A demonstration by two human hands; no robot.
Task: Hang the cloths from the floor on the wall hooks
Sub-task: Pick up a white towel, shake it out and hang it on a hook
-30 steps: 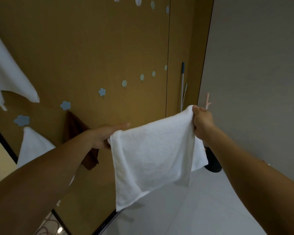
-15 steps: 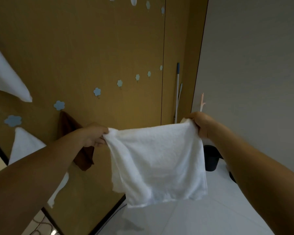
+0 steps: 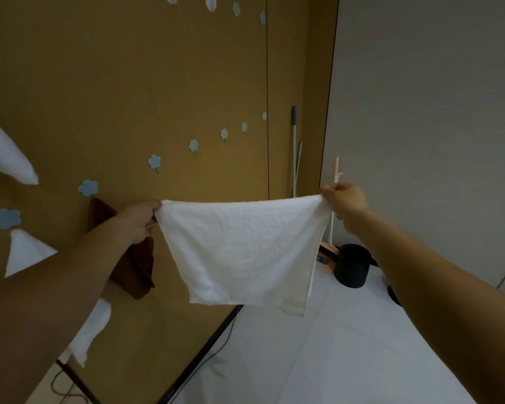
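White terry cloth (image 3: 242, 249) hangs spread btwn my 2 hands, clear of the floor (image 3: 347, 345) & in front of the tan wall (image 3: 129, 83). Head view: my left grip (image 3: 139, 218) pinches the cloth's top left corner, fingers curled tight. My right grip (image 3: 344, 202) pinches the top right corner w/ thumb & fingertips. Top edge runs nearly level; the rest drapes down. Behind my left wrist a brown cloth (image 3: 134, 272) hangs under a blue flower hook (image 3: 88, 188). More flower hooks (image 3: 154, 161) climb to the right. Black bin (image 3: 352, 268) & mop pole (image 3: 294, 147) stand in the corner.
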